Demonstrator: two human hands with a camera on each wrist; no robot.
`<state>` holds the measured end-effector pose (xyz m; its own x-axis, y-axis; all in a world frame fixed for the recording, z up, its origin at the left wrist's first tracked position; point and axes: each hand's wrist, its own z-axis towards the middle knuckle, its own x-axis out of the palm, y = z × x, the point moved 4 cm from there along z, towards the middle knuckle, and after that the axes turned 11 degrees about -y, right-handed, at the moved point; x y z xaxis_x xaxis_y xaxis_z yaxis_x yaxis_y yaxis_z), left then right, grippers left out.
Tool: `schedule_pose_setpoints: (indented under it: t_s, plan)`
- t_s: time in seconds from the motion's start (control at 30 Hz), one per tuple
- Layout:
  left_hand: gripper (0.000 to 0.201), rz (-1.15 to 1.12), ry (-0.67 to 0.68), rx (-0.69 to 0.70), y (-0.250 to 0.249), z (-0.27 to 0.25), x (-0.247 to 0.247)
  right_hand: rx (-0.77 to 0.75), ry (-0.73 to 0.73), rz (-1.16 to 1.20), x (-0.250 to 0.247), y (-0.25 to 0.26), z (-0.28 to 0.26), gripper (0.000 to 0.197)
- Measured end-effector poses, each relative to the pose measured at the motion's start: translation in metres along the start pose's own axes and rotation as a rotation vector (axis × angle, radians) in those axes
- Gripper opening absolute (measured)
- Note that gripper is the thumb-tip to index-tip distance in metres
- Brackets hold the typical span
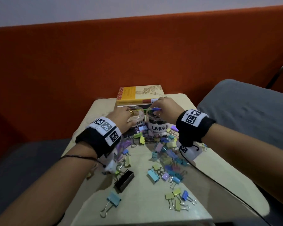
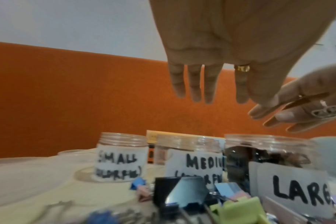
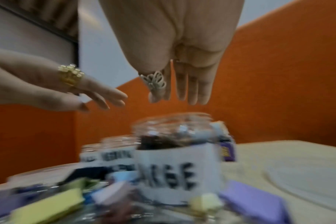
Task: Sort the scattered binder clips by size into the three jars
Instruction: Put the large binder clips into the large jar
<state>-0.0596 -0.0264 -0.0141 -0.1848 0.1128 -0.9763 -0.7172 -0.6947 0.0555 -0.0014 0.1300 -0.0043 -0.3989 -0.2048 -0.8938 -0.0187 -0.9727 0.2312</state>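
A: Where are the hands seen?
B: Both are held above the jars at the far end of the bench point(image 1: 198, 162). The left hand point(image 1: 121, 115) is poised over the jar marked MEDIUM point(image 2: 190, 153); its fingers point(image 2: 194, 84) are stretched out straight and nothing is gripped. The right hand point(image 1: 166, 109) is spread over the jar marked LARGE point(image 1: 157, 126), fingers point(image 3: 192, 87) extended, with nothing held.

A: And the third jar?
B: The jar marked SMALL point(image 2: 121, 156) is seen in the left wrist view, to the left of the MEDIUM jar and apart from both hands.

A: What is found in the jars?
B: Dark clips are visible inside the LARGE jar. What lies in the other two cannot be told.

A: Where are the binder clips?
B: A heap of coloured binder clips point(image 1: 167, 154) is scattered on the bench just in front of the jars, below both wrists. A big black clip point(image 1: 124, 178) lies nearer the person, under the left forearm. A blue clip point(image 1: 112, 201) lies at the near edge.

A: Anything behind the jars?
B: A yellow book point(image 1: 134, 95) is laid flat there.
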Motion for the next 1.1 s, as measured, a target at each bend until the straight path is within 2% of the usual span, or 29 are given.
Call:
schedule_pose_setpoints:
  t_s: [0.13, 0.23, 0.37, 0.53, 0.63, 0.8, 0.9, 1.0, 1.1]
  plan:
    - [0.04, -0.049, 0.209, -0.08, 0.022, -0.049, -0.002, -0.194, 0.126, 0.079, 0.002, 0.064, -0.036, 0.027]
    - [0.038, 0.009, 0.337, -0.123, 0.029, -0.079, -0.001, -0.368, 0.356, 0.157, 0.017, 0.103, -0.068, 0.024]
    - [0.043, 0.04, 0.329, -0.169, 0.038, -0.093, 0.012, -0.429, 0.518, 0.106, 0.043, 0.123, -0.091, 0.031]
    - [0.061, 0.082, 0.33, -0.216, 0.041, -0.09, 0.032, -0.423, 0.573, 0.033, 0.053, 0.12, -0.1, 0.042]
    - [0.058, 0.061, 0.293, -0.208, 0.041, -0.084, 0.034, -0.425, 0.585, 0.024, 0.054, 0.119, -0.104, 0.047]
    - [0.047, 0.08, 0.361, -0.182, 0.037, -0.077, 0.036, -0.472, 0.603, 0.035, 0.056, 0.12, -0.104, 0.039]
    - [0.044, 0.058, 0.324, -0.191, 0.039, -0.072, 0.034, -0.449, 0.605, 0.07, 0.054, 0.115, -0.1, 0.038]
    - [0.039, 0.062, 0.172, -0.24, 0.039, -0.073, 0.024, -0.35, 0.554, 0.189, 0.038, 0.1, -0.093, 0.037]
    - [0.037, 0.039, 0.016, -0.219, 0.031, -0.069, 0.008, -0.219, 0.45, 0.299, 0.015, 0.073, -0.078, 0.033]
